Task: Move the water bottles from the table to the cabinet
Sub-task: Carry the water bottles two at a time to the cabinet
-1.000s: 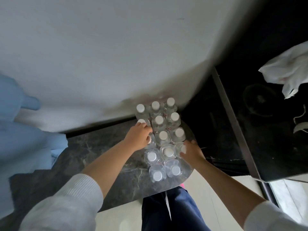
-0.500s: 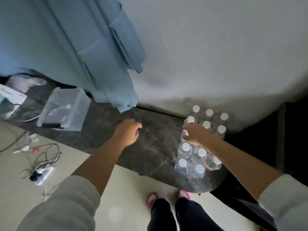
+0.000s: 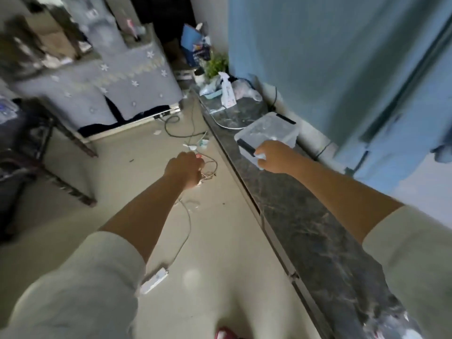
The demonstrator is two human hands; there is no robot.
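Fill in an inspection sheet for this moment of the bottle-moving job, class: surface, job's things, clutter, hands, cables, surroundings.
Surface: dark marble counter runs along the wall on the right.
Job's things: right hand grips something small and pale, probably a bottle cap; the bottle itself is hidden. A blurred clump of bottles sits at the counter's near end.
Clutter: clear plastic box, spray bottle and small plant on the counter.
Hands: left hand has its fingers curled, nothing visible in it.
Cables: white power strip and tangled cords on the floor.
Surroundings: blue curtain, grey snowflake-patterned cloth.
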